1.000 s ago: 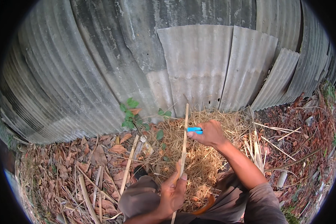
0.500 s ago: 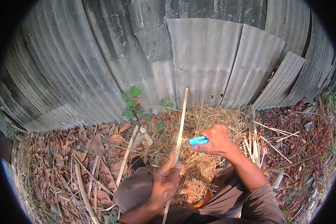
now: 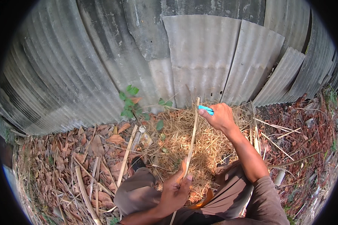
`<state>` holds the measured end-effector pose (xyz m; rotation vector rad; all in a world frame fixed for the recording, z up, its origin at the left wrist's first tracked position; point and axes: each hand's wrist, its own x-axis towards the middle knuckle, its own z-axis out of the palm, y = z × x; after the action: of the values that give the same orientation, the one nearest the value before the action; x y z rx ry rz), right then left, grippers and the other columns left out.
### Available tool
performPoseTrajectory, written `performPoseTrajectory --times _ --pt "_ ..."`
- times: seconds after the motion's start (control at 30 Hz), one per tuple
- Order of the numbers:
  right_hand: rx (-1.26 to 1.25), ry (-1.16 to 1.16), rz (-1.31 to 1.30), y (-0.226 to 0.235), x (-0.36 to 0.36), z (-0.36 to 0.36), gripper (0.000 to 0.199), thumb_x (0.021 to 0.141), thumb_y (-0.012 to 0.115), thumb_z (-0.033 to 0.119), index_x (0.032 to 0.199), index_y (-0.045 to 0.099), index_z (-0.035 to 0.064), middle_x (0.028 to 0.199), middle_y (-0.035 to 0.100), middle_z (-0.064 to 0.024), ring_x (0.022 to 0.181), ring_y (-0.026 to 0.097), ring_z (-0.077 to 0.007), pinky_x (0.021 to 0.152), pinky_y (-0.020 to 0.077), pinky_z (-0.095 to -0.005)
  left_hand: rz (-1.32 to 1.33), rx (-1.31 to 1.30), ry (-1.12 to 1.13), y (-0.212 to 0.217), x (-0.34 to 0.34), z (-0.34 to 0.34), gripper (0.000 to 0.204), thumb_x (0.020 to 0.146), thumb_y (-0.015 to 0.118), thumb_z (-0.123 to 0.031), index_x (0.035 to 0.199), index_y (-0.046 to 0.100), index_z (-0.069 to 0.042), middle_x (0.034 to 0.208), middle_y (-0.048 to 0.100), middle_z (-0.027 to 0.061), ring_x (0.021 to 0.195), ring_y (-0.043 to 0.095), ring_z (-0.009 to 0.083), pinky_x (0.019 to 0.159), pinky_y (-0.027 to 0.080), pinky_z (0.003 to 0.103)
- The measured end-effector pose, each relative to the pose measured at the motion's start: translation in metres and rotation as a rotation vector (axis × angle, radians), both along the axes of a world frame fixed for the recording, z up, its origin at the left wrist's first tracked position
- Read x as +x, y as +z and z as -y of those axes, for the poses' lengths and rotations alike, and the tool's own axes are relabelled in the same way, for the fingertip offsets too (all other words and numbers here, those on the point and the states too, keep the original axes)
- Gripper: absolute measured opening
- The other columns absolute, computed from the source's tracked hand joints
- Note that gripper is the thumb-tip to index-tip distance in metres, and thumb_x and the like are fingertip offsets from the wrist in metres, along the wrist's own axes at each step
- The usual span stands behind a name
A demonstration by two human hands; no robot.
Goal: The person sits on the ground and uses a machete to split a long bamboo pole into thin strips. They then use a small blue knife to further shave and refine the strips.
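Note:
A long, pale bamboo strip slants up and away in front of me. My left hand is closed around its lower part, thumb lying along it, and the tail of the strip runs on below the hand. My right hand is closed on a small light-blue cutter with a slotted casing. The front of the cutter meets the strip just below its far tip. Any blade is too small or hidden to make out.
Dry straw-like shavings lie between my legs. Brown leaves and loose bamboo sticks litter the left side; more thin sticks lie right. A grey corrugated fence rises ahead, with a green plant at its foot.
My right hand has moved up and away, bringing the cutter from beside the strip to near its far tip. My left hand and the strip have shifted slightly right and lower.

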<state>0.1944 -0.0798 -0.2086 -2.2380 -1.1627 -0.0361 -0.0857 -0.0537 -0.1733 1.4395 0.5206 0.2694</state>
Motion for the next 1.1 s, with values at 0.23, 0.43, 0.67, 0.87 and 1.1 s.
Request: performPoseTrajectory --times 0.23,0.43,0.67,0.87,1.1 --pt "-0.139 0.166 0.038 0.0 -0.04 -0.002 0.079 0.073 0.044 0.082 0.052 0.061 0.008 0.044 0.051 -0.0126 0.047 0.058 -0.0311 0.051 0.0464 -0.0444 -0.007 0.02 0.088 0.0 -0.007 -0.011 0.04 0.096 0.049 -0.007 0.135 0.042 -0.001 0.066 0.039 -0.0087 0.057 0.034 -0.0003 0.048 0.028 0.017" --pt "-0.176 0.26 0.014 0.0 -0.06 0.005 0.076 0.072 0.047 0.081 0.051 0.06 0.0089 0.045 0.052 -0.0126 0.05 0.06 -0.0317 0.055 0.0482 -0.0451 -0.001 0.058 0.126 -0.003 -0.009 -0.009 0.044 0.096 0.049 -0.008 0.139 0.04 -0.003 0.065 0.038 -0.0087 0.057 0.03 0.0 0.047 0.025 0.019" --pt "-0.088 0.208 0.023 -0.003 -0.048 -0.002 0.078 0.07 0.049 0.082 0.051 0.06 0.0065 0.043 0.051 -0.014 0.047 0.059 -0.0315 0.05 0.0474 -0.0458 0.038 0.19 0.109 -0.006 -0.009 -0.009 0.047 0.095 0.051 -0.008 0.14 0.038 -0.002 0.063 0.038 -0.0066 0.055 0.033 0.0011 0.047 0.03 0.02" --pt "-0.19 0.186 -0.044 0.003 -0.045 0.002 0.082 0.073 0.039 0.083 0.057 0.066 0.007 0.047 0.055 -0.0156 0.052 0.061 -0.033 0.054 0.0483 -0.0444 -0.01 0.048 0.093 -0.013 -0.016 -0.009 0.048 0.096 0.048 -0.01 0.142 0.035 -0.003 0.065 0.038 -0.0081 0.055 0.033 0.0017 0.047 0.031 0.02" --pt "-0.158 0.132 -0.066 -0.007 -0.035 0.004 0.079 0.067 0.047 0.082 0.058 0.066 0.0064 0.048 0.055 -0.0153 0.051 0.059 -0.0351 0.052 0.0463 -0.0459 -0.093 0.092 0.051 -0.006 -0.01 -0.006 0.049 0.097 0.047 -0.01 0.143 0.032 -0.003 0.071 0.044 -0.006 0.059 0.03 0.001 0.05 0.03 0.019"
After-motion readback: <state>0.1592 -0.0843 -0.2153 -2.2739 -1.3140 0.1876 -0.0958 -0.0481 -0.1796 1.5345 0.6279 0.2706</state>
